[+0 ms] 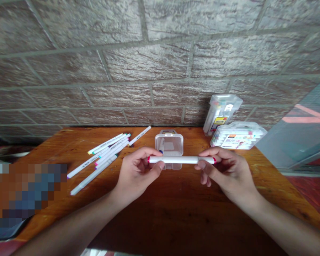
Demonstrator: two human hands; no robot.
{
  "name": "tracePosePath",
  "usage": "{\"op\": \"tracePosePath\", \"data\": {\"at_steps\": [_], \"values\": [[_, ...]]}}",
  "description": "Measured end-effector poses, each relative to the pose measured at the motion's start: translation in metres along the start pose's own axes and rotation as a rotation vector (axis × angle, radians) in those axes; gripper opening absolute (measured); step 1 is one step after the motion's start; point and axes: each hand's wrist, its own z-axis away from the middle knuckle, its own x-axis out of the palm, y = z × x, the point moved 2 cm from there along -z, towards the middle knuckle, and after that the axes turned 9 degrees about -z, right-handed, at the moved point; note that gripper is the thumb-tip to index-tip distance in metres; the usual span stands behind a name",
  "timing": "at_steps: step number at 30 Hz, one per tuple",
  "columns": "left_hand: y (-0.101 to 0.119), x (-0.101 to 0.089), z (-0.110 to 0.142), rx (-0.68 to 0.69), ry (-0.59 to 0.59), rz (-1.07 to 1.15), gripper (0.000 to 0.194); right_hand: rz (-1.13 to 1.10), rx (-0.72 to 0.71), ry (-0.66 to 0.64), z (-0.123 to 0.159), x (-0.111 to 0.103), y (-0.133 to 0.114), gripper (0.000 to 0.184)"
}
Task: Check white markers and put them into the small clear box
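Observation:
A white marker (180,160) with pinkish-red ends lies level across the middle, held between both hands above the table. My left hand (138,167) pinches its left end between thumb and fingers. At the other end, my right hand (226,167) grips it the same way, with some fingers curled below. Just behind the marker stands a small clear plastic case (173,142), its lid up, with a blue-tipped marker (161,145) leaning inside. The held marker hides part of the case. Left of my left hand lies a loose pile of white markers (106,153) with variously coloured ends.
On the wooden table (160,213), at the back right, are an upright clear marker box (220,115) and a clear handled case (237,137) full of markers. A brick-patterned wall (160,64) rises behind the table. The left edge is partly blurred out by pixels.

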Motion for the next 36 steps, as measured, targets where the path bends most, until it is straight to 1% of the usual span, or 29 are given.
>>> {"op": "tracePosePath", "data": {"at_steps": [4, 7, 12, 19, 24, 31, 36], "values": [[0.0006, -0.0002, -0.0008, 0.025, 0.019, -0.032, 0.011, 0.018, 0.006, -0.020, 0.0020, -0.0013, 0.0010, 0.022], [0.0005, -0.0002, -0.0012, 0.051, 0.041, -0.064, 0.010, 0.035, 0.004, -0.012, 0.0022, -0.0002, 0.0007, 0.024], [-0.0002, -0.0002, -0.0005, 0.053, 0.031, -0.052, 0.011, 0.034, -0.016, 0.003, 0.0007, 0.0034, -0.0017, 0.027], [-0.0009, -0.0009, 0.0003, 0.039, -0.001, -0.011, 0.008, 0.046, -0.007, -0.007, 0.0015, 0.0024, -0.0001, 0.023], [-0.0012, -0.0011, 0.0001, 0.029, -0.003, -0.007, 0.009, 0.042, -0.007, -0.007, 0.0010, 0.0022, 0.0001, 0.025], [-0.0013, -0.0017, 0.0005, 0.037, -0.009, -0.002, 0.005, 0.045, -0.011, -0.018, 0.0012, 0.0023, 0.0003, 0.021], [-0.0007, -0.0010, -0.0006, 0.055, 0.011, -0.030, 0.008, 0.040, -0.023, -0.008, 0.0020, 0.0015, 0.0017, 0.020]]}}
